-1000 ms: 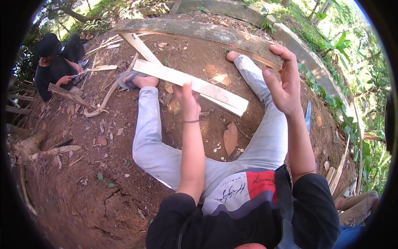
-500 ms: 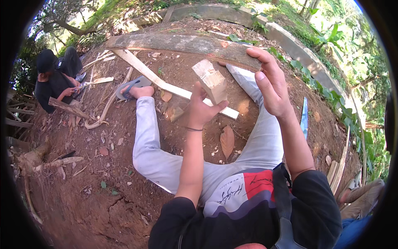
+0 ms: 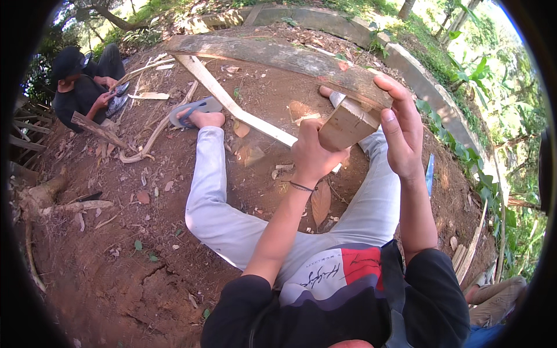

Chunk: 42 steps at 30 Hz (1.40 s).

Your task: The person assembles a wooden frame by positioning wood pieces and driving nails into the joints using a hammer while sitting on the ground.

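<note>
A pale, squared wooden block [image 3: 350, 124] is gripped in my left hand [image 3: 316, 152], fingers wrapped round its side. Its upper end meets or overlaps the near edge of a long weathered plank [image 3: 255, 53]; contact is partly hidden. At the plank's right end, my right hand [image 3: 404, 130] has its fingers over the far edge and its thumb on the near side. A long pale wooden strip [image 3: 232, 107] runs from beneath the plank's left end down toward my left hand, which hides part of it.
A person in black [image 3: 87, 87] sits at far left, hands on a thin piece of wood. A blue blade-like thing [image 3: 429, 174] lies beyond my right forearm. Wood strips [image 3: 467, 252] lie at right near another person's leg [image 3: 496, 298]. A low concrete edging [image 3: 429, 81] curves behind.
My left hand has raised the block rightward and turned it, bringing it to the plank's right end. The right hand stays at that end. The whole view has shifted slightly.
</note>
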Available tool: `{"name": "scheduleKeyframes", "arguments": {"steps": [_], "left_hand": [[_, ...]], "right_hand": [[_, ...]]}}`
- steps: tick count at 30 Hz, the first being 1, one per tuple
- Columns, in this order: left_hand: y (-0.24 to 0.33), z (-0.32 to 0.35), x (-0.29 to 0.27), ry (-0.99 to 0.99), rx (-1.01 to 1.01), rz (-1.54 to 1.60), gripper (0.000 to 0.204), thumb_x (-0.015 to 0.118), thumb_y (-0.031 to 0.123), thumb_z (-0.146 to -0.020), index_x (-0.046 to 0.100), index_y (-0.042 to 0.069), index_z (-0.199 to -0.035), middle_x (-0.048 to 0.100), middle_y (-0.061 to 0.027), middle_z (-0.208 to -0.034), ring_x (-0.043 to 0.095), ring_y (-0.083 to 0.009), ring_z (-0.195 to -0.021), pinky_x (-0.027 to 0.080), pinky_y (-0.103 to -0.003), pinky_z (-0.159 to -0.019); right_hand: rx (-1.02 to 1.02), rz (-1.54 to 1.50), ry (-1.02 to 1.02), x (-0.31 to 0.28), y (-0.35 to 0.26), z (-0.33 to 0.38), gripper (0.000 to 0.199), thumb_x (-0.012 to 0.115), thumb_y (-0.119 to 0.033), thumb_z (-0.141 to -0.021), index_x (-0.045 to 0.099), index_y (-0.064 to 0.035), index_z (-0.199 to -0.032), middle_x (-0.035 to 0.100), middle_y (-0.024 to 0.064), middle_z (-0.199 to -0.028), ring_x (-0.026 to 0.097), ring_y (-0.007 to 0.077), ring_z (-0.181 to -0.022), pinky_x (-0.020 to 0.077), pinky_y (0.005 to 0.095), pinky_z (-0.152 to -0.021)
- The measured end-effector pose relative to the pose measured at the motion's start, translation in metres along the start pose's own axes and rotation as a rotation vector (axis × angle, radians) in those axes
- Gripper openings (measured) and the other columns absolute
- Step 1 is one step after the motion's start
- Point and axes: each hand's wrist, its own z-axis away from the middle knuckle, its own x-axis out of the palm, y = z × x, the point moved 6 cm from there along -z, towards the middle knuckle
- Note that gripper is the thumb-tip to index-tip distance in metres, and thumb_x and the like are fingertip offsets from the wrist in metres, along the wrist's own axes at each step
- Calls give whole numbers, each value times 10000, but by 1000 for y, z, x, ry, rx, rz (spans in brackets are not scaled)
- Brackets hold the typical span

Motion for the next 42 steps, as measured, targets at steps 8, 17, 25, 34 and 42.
{"name": "scheduleKeyframes", "arguments": {"steps": [8, 17, 25, 34, 42], "left_hand": [[5, -1, 5, -3, 70, 51, 665, 869, 311, -583, 449, 82, -1045, 546, -105, -1005, 612, -333, -871, 499, -450, -701], [4, 5, 11, -10, -44, 166, 649, 866, 356, -635, 469, 53, -1050, 543, -123, -1004, 612, -328, -896, 493, -433, -741], [8, 7, 17, -35, -5, 179, 670, 859, 385, -652, 443, 52, -1058, 524, -120, -1015, 593, -338, -903, 492, -423, -748], [2, 6, 21, -42, 64, 179, 675, 860, 391, -625, 439, 63, -1039, 488, -95, -1012, 570, -302, -930, 492, -429, -740], [9, 13, 25, 25, 39, 124, 731, 861, 429, -592, 402, 76, -1038, 482, -101, -1000, 588, -320, -871, 509, -446, -654]], "right_hand": [[-97, 39, -85, 1, -17, 3, 403, 531, -193, -890, 560, 8, -1238, 558, 180, -1303, 539, 278, -1195, 438, 373, -958], [-22, -99, 25, 4, -4, 8, 399, 514, -110, -860, 554, 31, -1231, 546, 189, -1288, 545, 262, -1176, 457, 350, -936], [-138, -16, 99, 5, 4, 13, 357, 517, -145, -891, 563, 27, -1201, 564, 209, -1252, 549, 279, -1160, 458, 359, -933], [-104, 2, 69, 8, 7, 17, 398, 443, -144, -934, 480, 60, -1273, 491, 210, -1330, 451, 287, -1274, 309, 413, -1092], [-144, 35, 112, 9, 6, 19, 391, 444, -154, -928, 493, 60, -1252, 509, 210, -1298, 476, 284, -1240, 338, 403, -1070]]}}
